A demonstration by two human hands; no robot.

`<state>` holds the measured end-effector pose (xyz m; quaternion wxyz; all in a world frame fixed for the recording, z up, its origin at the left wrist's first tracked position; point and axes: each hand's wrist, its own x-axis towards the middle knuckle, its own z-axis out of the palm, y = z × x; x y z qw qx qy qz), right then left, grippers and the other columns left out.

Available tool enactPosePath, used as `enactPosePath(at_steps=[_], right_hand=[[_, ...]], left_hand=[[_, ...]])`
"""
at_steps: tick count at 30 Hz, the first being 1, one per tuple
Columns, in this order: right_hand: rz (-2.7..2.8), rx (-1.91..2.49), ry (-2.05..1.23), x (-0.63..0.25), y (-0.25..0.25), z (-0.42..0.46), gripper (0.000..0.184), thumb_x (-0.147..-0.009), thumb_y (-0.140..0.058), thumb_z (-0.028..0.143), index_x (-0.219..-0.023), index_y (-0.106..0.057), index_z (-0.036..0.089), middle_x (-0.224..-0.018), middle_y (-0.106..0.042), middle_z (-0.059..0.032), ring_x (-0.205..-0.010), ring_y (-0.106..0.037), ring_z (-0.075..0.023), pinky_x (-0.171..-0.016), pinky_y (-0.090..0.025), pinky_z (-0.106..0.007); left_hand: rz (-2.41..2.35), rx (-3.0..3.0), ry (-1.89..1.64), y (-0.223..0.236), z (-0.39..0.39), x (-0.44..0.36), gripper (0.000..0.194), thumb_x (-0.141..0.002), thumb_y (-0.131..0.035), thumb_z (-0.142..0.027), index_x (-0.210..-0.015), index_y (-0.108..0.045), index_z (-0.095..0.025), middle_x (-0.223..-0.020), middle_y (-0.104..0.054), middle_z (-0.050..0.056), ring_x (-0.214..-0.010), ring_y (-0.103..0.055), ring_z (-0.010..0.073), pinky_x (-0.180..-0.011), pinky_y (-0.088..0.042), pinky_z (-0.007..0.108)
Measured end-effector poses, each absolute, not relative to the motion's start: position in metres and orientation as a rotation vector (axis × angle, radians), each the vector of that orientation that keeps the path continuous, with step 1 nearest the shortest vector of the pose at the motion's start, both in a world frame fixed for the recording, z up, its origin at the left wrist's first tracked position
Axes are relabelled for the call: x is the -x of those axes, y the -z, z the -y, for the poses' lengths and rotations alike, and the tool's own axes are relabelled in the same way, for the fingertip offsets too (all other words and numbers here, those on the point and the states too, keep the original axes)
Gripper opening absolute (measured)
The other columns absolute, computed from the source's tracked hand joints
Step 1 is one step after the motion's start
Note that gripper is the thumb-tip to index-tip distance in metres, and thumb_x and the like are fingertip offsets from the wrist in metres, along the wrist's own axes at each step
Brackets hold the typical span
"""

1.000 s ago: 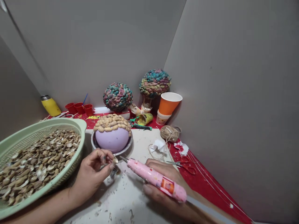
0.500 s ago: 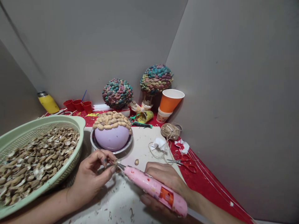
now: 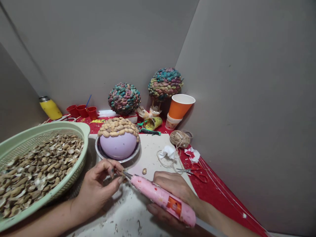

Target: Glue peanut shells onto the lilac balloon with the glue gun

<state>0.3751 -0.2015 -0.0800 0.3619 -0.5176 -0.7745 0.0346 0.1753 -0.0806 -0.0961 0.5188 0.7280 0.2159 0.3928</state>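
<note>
My right hand [image 3: 172,194] is wrapped round a pink glue gun [image 3: 163,198], whose metal tip points left at my left hand [image 3: 98,189]. The left fingers pinch a small peanut shell piece right at that tip; the piece is mostly hidden. Just behind sits a lilac ball [image 3: 118,144] in a metal bowl [image 3: 101,154], its top covered with peanut shells [image 3: 118,126]. A green basket [image 3: 79,126] full of loose shells stands at the left. One shell [image 3: 144,171] lies on the white board [image 3: 150,154].
Two painted shell balls [image 3: 124,98] [image 3: 165,83] stand at the back, with orange paper cups [image 3: 179,108], red cups [image 3: 82,111] and a yellow bottle [image 3: 50,108]. Twine [image 3: 179,138], crumpled tissue [image 3: 168,152] and red scissors [image 3: 197,174] lie on the red cloth at the right.
The glue gun's tip has come closer to my left fingers, and a loose shell now shows on the board. Otherwise the hands have barely shifted in the last half second.
</note>
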Motion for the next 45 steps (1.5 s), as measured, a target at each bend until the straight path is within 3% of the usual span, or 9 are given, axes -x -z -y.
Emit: enactPosePath(at_steps=[45], right_hand=[[1.977, 1.445, 0.010, -0.3757, 0.0820, 0.2019, 0.042, -0.096, -0.042, 0.044, -0.060, -0.041, 0.022, -0.054, -0.042, 0.0026, -0.045, -0.038, -0.0116, -0.044, -0.025, -0.027]], left_hand=[[-0.506, -1.727, -1.036, 0.0918, 0.0828, -0.1768, 0.023, -0.075, -0.066, -0.003, -0.072, -0.052, -0.021, -0.079, -0.067, 0.000, -0.074, -0.065, 0.0133, -0.070, -0.054, 0.023]])
